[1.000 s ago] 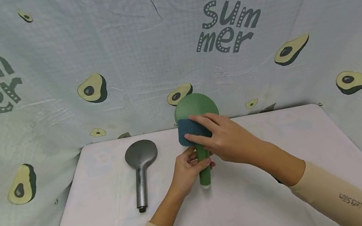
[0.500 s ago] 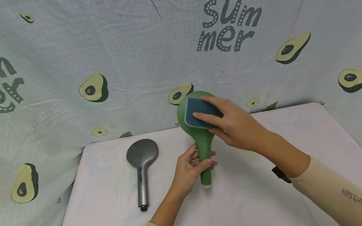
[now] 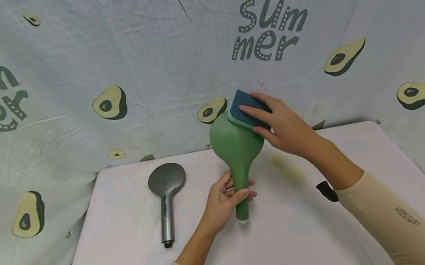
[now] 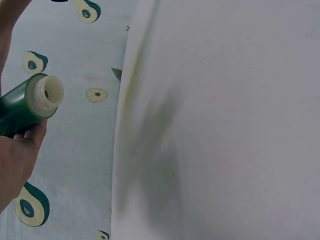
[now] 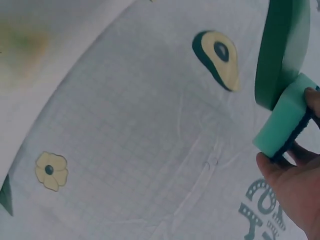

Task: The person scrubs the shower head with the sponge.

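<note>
head view: left fingers (image 3: 223, 180) curl round green showerhead (image 3: 237, 149); right fingers (image 3: 257, 113), higher, pinch sponge (image 3: 246, 118).

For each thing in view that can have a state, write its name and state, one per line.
Green shower head: held up, no hose attached
Sponge: gripped, foam side at the green shower head's edge
Grey shower head: lying on the table, not held
Left hand: gripping the green shower head's handle
Right hand: gripping the sponge
</note>
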The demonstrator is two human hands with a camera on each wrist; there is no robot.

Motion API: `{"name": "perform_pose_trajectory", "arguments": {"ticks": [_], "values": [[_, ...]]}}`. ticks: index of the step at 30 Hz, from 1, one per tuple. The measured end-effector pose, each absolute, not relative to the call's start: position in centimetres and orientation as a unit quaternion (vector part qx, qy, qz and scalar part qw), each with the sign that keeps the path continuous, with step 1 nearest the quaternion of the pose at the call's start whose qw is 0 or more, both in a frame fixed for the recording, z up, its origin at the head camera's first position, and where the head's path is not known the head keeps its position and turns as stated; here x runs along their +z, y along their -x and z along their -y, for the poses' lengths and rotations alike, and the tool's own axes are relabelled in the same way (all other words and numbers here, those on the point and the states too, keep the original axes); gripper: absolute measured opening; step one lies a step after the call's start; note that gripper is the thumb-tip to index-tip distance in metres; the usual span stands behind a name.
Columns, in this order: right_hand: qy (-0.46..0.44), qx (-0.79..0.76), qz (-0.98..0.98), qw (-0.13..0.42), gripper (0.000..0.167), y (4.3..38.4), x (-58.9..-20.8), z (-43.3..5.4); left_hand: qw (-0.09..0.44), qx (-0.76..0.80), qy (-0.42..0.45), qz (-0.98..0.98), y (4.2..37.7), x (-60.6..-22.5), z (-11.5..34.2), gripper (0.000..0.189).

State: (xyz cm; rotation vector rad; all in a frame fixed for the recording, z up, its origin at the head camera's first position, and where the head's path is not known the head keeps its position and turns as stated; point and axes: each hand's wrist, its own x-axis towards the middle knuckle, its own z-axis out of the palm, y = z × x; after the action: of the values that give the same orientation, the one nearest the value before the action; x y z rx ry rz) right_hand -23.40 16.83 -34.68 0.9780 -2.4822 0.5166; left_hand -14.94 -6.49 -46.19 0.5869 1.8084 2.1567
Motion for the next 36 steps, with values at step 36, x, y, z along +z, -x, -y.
{"name": "perform_pose_trajectory", "arguments": {"ticks": [36], "values": [[-0.307, 0.218, 0.915, 0.147, 0.056, 24.9, -34.4, -17.3, 0.129, 0.729, -0.218, -0.636, 14.9, -45.8, 7.4, 0.054]]}}
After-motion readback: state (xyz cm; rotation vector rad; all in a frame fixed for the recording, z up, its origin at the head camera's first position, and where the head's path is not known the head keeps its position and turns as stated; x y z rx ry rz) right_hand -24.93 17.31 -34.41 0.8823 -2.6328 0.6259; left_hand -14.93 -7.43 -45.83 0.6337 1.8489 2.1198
